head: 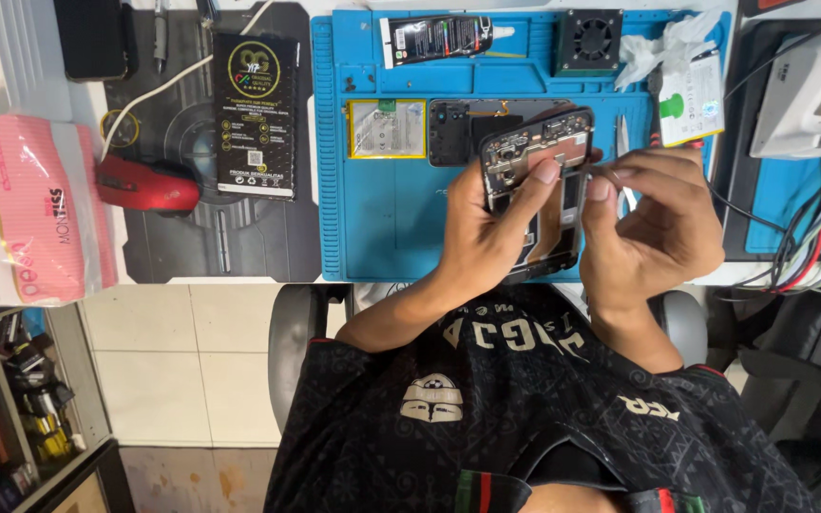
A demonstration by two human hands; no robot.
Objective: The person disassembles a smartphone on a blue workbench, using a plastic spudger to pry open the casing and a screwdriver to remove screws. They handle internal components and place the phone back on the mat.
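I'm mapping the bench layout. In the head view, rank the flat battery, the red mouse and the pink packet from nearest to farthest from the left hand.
From the left hand:
1. Flat battery, on the blue mat.
2. Red mouse, on the dark mat beyond.
3. Pink packet, at the image's left edge.

The left hand (482,237) hides the opened phone's (536,157) lower half; what the right fingertips (610,179) pinch is too small to tell.
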